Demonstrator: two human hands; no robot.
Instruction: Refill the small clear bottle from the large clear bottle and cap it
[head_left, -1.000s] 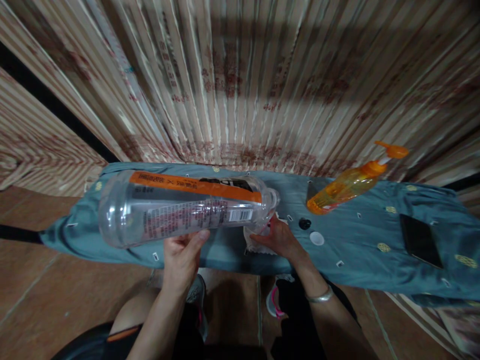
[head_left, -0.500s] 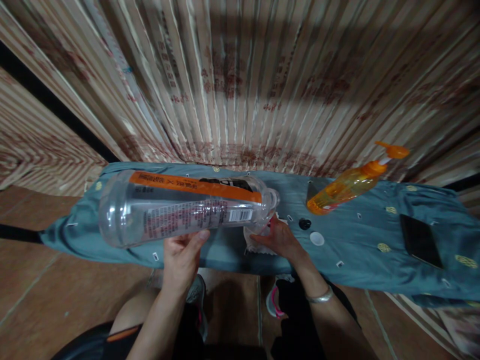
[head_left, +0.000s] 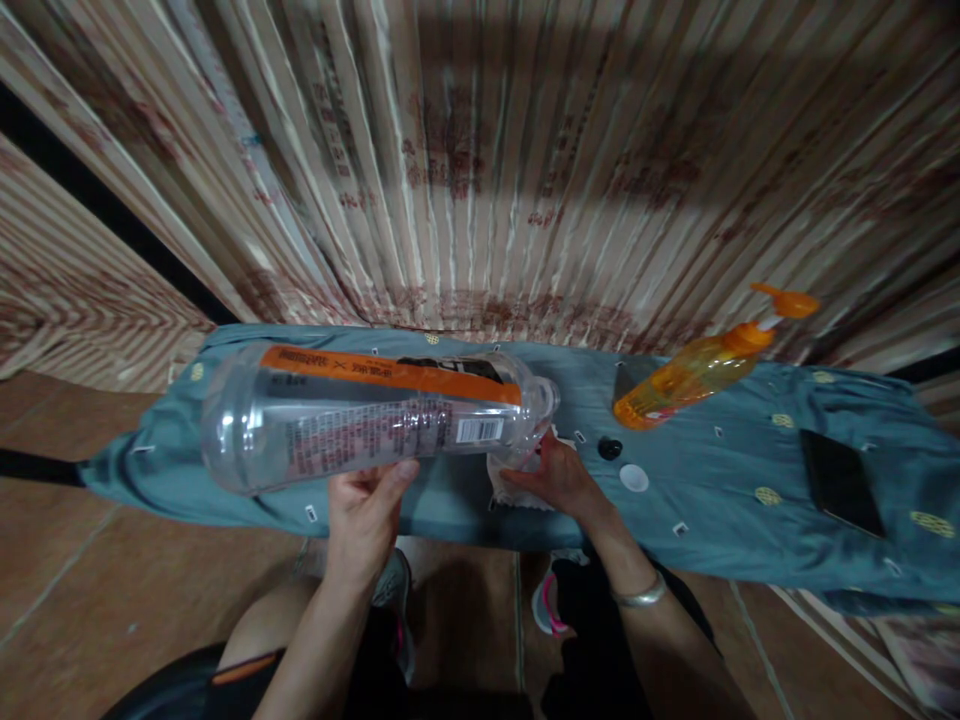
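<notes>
My left hand (head_left: 365, 515) cups the clear plastic bottle (head_left: 375, 415) from below, fingers curled up around its belly near the barcode, palm taking the weight. My right hand (head_left: 559, 478) is at the neck end, fingers closed on a white cloth (head_left: 508, 480) bunched just under the mouth; I think the cloth touches the rim, but my fingers and the blur hide the contact.

The bottle is lying on its side above the blue-covered board (head_left: 720, 500), long axis running left to right, base to my left, open mouth to my right, tipped slightly down toward the cloth.

To do this well, I should keep the left grip under the middle so the bottle does not roll, hold the mouth low and steady, and work the cloth round the rim rather than push along the axis.

A white cap (head_left: 634, 477) and a small black cap (head_left: 610, 448) lie just beside my right hand; the orange pump bottle (head_left: 697, 370) stands further right.
</notes>
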